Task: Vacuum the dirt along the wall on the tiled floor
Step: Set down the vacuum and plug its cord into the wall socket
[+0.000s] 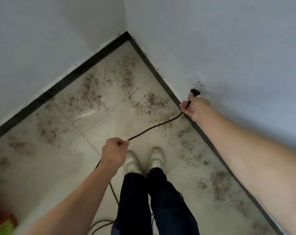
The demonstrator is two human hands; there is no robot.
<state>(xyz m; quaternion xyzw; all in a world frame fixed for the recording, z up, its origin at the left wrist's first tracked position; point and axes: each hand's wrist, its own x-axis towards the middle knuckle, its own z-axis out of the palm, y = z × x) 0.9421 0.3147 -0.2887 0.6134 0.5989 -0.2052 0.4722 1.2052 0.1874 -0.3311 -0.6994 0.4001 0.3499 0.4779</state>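
Observation:
My right hand (pixel 194 107) grips a black power plug (pixel 194 92) just below a white wall socket (pixel 197 81) low on the right wall; plug and socket are apart. A black cord (pixel 154 126) runs from the plug across the floor to my left hand (pixel 114 153), which pinches it above my shoes. The cord trails on behind my legs. Brown dirt (pixel 91 92) lies scattered over the beige tiled floor (pixel 42 175), thickest near the corner and along the right wall (pixel 218 184). No vacuum body is in view.
Two grey walls meet at a corner (pixel 127 33), edged by a black skirting board (pixel 72 77). My white shoes (pixel 144 160) and dark trousers stand mid-floor. A red and green object (pixel 1 221) shows at the bottom left edge.

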